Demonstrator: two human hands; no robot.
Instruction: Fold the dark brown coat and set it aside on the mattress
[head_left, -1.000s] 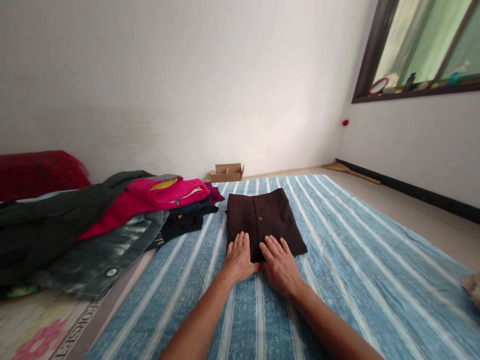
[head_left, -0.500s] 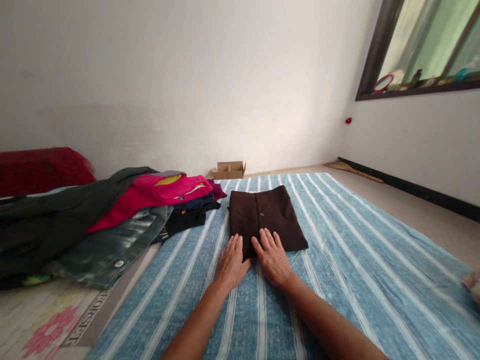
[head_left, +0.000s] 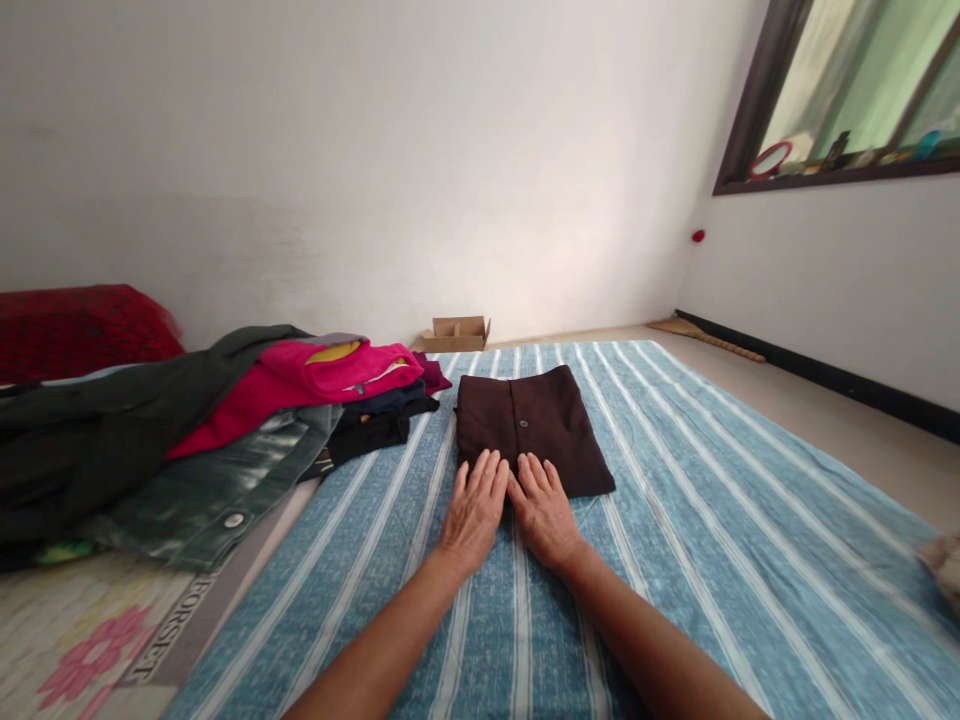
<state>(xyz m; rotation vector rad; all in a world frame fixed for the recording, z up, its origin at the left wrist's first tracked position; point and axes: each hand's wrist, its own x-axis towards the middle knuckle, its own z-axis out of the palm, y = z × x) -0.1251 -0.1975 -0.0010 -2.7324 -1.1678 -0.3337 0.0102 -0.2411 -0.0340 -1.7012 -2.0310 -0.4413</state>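
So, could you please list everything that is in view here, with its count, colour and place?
folded garment: one, dark brown, buttoned, middle of the sheet
striped sheet: one, blue and white, spread over the floor
clothes pile: one heap, pink, dark green, black and grey-green pieces, left of the garment
red fabric: one, red, far left by the wall
floral mat: one, pale with pink flowers, bottom left
cardboard box: one, brown, open, at the far wall
window: one, dark frame, top right, small items on its sill
left hand: one, flat, open, fingertips on the garment's near edge
right hand: one, flat, open, beside it on the same edge
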